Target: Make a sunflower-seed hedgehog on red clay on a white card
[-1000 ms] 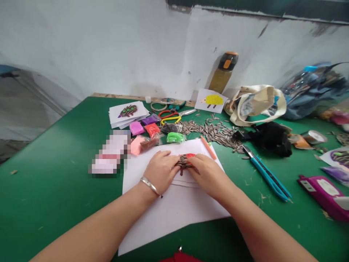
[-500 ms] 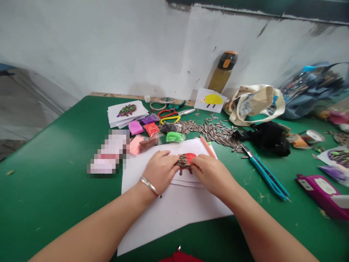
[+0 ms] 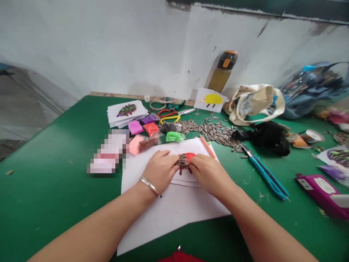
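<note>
A hedgehog-shaped figure of red clay (image 3: 191, 155) with brown legs lies on a sheet of white paper (image 3: 152, 218) in front of me. Rows of sunflower seeds (image 3: 182, 161) cover its left part. My left hand (image 3: 161, 170), with a silver bangle at the wrist, rests flat on the paper, its thumb and forefinger touching the figure's left edge. At the right side, my right hand (image 3: 208, 171) has its fingers pinched together against the red clay. Whatever lies between those fingertips is hidden.
Loose sunflower seeds (image 3: 215, 131) are heaped beyond the paper. Clay packets, including a green packet (image 3: 175, 137), lie left of them near the scissors (image 3: 171, 118). A blue utility knife (image 3: 265, 173) and a purple box (image 3: 321, 193) lie rightward; a bottle (image 3: 222, 72) stands behind.
My right hand has shifted very slightly to the left along the red clay. My left hand stays where it was.
</note>
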Tool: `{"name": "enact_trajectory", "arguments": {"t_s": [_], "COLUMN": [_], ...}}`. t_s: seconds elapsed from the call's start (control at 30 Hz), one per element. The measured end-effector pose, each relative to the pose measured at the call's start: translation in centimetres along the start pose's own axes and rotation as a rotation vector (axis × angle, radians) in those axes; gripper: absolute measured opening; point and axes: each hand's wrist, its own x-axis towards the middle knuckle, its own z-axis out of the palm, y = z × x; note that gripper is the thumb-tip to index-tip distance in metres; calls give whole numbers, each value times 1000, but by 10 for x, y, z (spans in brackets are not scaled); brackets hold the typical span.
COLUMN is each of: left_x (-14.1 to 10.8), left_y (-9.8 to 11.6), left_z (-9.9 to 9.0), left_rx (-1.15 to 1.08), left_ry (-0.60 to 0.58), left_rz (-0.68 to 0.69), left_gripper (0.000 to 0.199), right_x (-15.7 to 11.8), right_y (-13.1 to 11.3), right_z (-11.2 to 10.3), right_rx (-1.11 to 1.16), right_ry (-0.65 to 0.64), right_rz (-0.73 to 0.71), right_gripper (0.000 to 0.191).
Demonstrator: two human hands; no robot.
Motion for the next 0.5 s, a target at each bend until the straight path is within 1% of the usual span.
{"name": "enact_trajectory", "arguments": {"t_s": [0.13,0.37,0.5], "left_x": [0,0,-1], "left_y": [0,0,-1], "left_z": [0,1,2], "left_rx": [-3,14,18], "left_ry": [7,-2,2], "left_rz": [3,-12,-4], "left_gripper": [19,20,21], "right_x": [1,2,3], "right_y": [3,2,2], "right_z": [4,7,7], "right_rx": [-37,15,13], "right_ry": [-13,19,9], "right_rz": [2,-31,-30], "right_gripper": [21,23,22]}}
